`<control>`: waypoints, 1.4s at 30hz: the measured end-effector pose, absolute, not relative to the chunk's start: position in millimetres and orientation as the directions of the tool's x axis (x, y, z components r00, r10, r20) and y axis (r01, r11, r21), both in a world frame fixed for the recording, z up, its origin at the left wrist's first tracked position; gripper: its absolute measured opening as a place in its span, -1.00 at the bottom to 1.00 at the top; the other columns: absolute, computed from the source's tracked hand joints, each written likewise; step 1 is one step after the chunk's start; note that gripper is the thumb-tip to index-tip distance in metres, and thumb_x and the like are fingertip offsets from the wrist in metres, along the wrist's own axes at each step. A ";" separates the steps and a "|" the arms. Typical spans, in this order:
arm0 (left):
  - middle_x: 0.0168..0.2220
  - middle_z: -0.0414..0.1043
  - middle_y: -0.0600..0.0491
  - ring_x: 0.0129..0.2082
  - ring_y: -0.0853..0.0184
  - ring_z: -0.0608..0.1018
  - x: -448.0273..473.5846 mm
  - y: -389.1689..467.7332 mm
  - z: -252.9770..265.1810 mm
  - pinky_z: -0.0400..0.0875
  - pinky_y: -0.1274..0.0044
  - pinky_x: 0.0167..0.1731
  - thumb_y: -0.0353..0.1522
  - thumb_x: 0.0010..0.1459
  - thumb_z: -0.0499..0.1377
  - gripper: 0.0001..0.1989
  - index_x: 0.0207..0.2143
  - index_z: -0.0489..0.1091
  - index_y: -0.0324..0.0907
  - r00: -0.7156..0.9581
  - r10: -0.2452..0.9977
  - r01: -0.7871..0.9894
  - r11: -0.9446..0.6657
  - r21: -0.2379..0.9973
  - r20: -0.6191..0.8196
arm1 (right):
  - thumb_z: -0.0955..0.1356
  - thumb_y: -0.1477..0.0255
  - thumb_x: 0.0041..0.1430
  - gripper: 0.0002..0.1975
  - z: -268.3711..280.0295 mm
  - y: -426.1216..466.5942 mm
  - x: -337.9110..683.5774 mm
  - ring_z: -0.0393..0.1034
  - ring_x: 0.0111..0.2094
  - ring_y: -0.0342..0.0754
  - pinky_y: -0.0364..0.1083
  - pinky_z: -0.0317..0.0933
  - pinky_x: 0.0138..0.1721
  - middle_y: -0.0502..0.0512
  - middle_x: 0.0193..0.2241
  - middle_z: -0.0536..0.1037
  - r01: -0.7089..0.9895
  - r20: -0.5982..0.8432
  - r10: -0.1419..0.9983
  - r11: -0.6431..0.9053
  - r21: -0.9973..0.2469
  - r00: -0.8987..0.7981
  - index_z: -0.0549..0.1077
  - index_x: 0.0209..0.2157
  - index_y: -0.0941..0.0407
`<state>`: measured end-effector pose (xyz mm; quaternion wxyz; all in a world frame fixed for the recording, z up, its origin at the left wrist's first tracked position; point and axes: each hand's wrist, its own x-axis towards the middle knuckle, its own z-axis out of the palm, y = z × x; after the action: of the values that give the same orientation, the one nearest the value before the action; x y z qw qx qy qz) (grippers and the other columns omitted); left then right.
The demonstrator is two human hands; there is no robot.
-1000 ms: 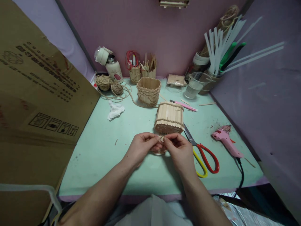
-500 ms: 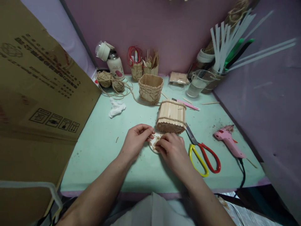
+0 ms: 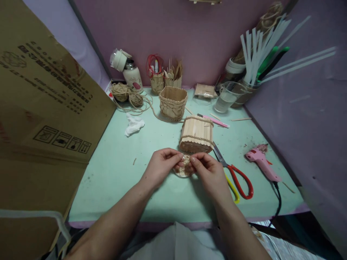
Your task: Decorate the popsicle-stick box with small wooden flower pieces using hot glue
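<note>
In front of me is a small round white dish (image 3: 181, 174) with little pale wooden pieces in it. My left hand (image 3: 164, 165) is at the dish's left side, thumb and forefinger pinched together. My right hand (image 3: 208, 170) is pinched too, over the dish's right side. Whatever sits between the fingertips of each hand is too small to make out. Just behind the dish lies a container of wooden sticks (image 3: 197, 129), tipped on its side and bound with twine. Scissors (image 3: 241, 180) with red and yellow handles lie right of my right hand, which partly covers them.
A pink glue gun (image 3: 261, 162) lies at the right, its cord over the front edge. Behind are a wooden basket (image 3: 173, 104), twine balls (image 3: 120, 92), a plastic cup (image 3: 226, 99) and a flask (image 3: 133, 77). White tissue (image 3: 134, 124) lies left. A cardboard box (image 3: 54, 108) bounds the left side.
My right hand has lifted off the pieces in the dish and moved slightly right, its fingers now pinched. My left hand has shifted a little right and down, closer to the right fingertips.
</note>
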<state>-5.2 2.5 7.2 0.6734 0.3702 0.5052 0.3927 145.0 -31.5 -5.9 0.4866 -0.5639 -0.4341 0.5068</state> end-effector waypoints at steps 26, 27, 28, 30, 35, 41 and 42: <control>-0.53 0.56 -0.04 -0.57 0.45 0.54 2.0 -4.4 6.4 0.45 0.64 -0.49 -0.28 -0.15 0.40 -0.75 -0.51 0.51 -0.32 0.296 0.820 -0.260 0.562 0.785 -0.489 | 0.49 0.19 -0.04 -0.70 -13.5 -28.6 138.8 0.17 -0.60 -0.21 -0.18 0.04 -0.53 -0.10 -0.63 0.40 -0.303 -0.298 0.952 -0.264 -0.916 0.073 0.44 -0.50 0.12; -0.52 0.57 -0.05 -0.57 0.45 0.55 1.8 -4.5 6.0 0.45 0.65 -0.48 -0.28 -0.15 0.40 -0.74 -0.51 0.51 -0.32 0.305 0.816 -0.263 0.567 0.780 -0.491 | 0.49 0.19 -0.04 -0.70 -14.0 -28.7 139.1 0.16 -0.60 -0.21 -0.18 0.03 -0.54 -0.11 -0.63 0.39 -0.305 -0.293 0.953 -0.259 -0.917 0.072 0.44 -0.51 0.12; -0.51 0.57 -0.05 -0.57 0.45 0.55 1.5 -4.5 5.5 0.45 0.65 -0.48 -0.27 -0.15 0.41 -0.73 -0.51 0.52 -0.32 0.313 0.811 -0.266 0.574 0.774 -0.494 | 0.49 0.20 -0.04 -0.70 -14.4 -28.9 139.4 0.15 -0.60 -0.21 -0.18 0.02 -0.54 -0.11 -0.63 0.39 -0.307 -0.290 0.954 -0.256 -0.917 0.070 0.45 -0.50 0.12; -0.49 0.58 -0.06 -0.56 0.46 0.55 0.9 -4.4 4.2 0.46 0.66 -0.48 -0.25 -0.15 0.42 -0.71 -0.49 0.53 -0.32 0.328 0.802 -0.274 0.587 0.762 -0.500 | 0.49 0.20 -0.03 -0.70 -14.7 -29.5 140.0 0.15 -0.60 -0.22 -0.19 0.02 -0.55 -0.11 -0.63 0.38 -0.319 -0.288 0.955 -0.253 -0.913 0.068 0.45 -0.50 0.13; -0.46 0.59 -0.06 -0.53 0.45 0.57 -0.7 -4.6 2.4 0.48 0.65 -0.45 -0.22 -0.17 0.44 -0.67 -0.46 0.54 -0.31 0.366 0.793 -0.299 0.595 0.746 -0.486 | 0.50 0.20 -0.03 -0.69 -14.5 -31.9 141.1 0.15 -0.59 -0.23 -0.21 0.02 -0.54 -0.11 -0.63 0.38 -0.359 -0.280 0.957 -0.239 -0.902 0.068 0.44 -0.50 0.14; -0.48 0.57 -0.04 -0.53 0.46 0.56 -0.1 -4.5 3.7 0.47 0.66 -0.44 -0.22 -0.18 0.45 -0.67 -0.45 0.55 -0.31 0.360 0.802 -0.301 0.584 0.754 -0.477 | 0.50 0.19 -0.03 -0.68 -15.4 -32.4 141.4 0.15 -0.59 -0.24 -0.21 0.04 -0.53 -0.10 -0.63 0.37 -0.350 -0.267 0.961 -0.228 -0.908 0.066 0.44 -0.50 0.15; -0.48 0.57 -0.04 -0.52 0.45 0.56 0.2 -4.5 3.8 0.47 0.65 -0.44 -0.23 -0.18 0.45 -0.67 -0.45 0.55 -0.31 0.359 0.803 -0.301 0.582 0.755 -0.476 | 0.50 0.19 -0.02 -0.68 -15.3 -32.3 141.2 0.15 -0.58 -0.23 -0.21 0.04 -0.53 -0.10 -0.62 0.37 -0.345 -0.267 0.961 -0.229 -0.910 0.066 0.44 -0.50 0.15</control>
<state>0.2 -4.5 3.8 0.7733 0.2853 0.4396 0.3570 141.2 -32.3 -15.3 0.5369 -0.4947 -0.3115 0.6082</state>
